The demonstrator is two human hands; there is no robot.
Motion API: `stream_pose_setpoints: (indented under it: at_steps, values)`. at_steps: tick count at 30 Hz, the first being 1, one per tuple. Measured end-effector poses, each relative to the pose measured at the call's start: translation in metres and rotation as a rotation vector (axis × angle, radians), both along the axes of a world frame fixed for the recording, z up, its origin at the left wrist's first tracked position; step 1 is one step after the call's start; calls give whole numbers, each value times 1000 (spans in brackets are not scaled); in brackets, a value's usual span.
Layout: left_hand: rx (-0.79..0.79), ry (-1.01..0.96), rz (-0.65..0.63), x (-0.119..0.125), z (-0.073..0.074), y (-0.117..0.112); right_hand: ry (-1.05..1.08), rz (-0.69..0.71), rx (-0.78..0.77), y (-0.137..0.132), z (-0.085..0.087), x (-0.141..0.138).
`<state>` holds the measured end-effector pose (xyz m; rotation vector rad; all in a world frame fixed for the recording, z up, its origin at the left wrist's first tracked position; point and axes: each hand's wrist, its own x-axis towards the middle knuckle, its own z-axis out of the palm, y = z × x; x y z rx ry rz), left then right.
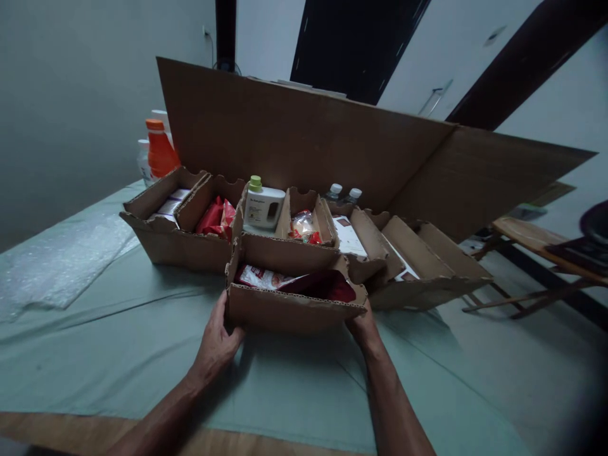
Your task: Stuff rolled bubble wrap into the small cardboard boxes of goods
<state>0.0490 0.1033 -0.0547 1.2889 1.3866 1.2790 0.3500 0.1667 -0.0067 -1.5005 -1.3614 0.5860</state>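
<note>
Cardboard bin (294,310) is in both hands, over the middle of the surface (142,361), between its near edge and the row of bins (190,250) behind. Left hand (219,342) has fingers clamped on the left end, fingertips partly hidden by the bin. Right hand (361,326) is clamped on the right end, most of its fingers out of sight behind cardboard. Can't tell if the bin's bottom touches the cloth. Dark red packet (266,277) lies inside, lower part hidden by the front wall; print unreadable. Two clear bottles (336,190) show little more than white caps above the row. Far right bins too shadowed to read contents. Both forearms cut off by the frame. Surface wears a wrinkled pale green cloth, bare wood showing along the near edge; bubble wrap (61,259) by the left edge, orange bottle (160,151) near the far left corner, tall cardboard panel (294,139) behind the row. Room dim: pale walls, dark door (356,50), wooden stool (532,235) off the right edge.
</note>
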Motion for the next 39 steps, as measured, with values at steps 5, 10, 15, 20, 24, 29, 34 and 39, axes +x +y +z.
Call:
stream_pose_setpoints:
  at_steps: [5,10,15,20,24,29,34,39]
  values:
    - [37,-2,16,-2,-1,1,6,-206,22,-21,-17,28]
    - [16,-6,7,-1,0,1,16,-568,82,-34,-32,86]
    - [3,9,17,-1,0,3,-5,-567,82,-22,-53,96]
    - [-5,75,47,-2,3,3,-35,-560,69,-23,-60,90]
    - [14,73,34,-2,7,2,-32,-546,52,-25,-56,93]
    - [33,21,15,-2,4,3,-3,-677,43,-32,-45,111]
    - [47,-5,4,-2,-2,5,74,-336,-215,-45,-31,95]
    - [79,3,-44,-1,5,6,-6,323,-371,-52,-9,47]
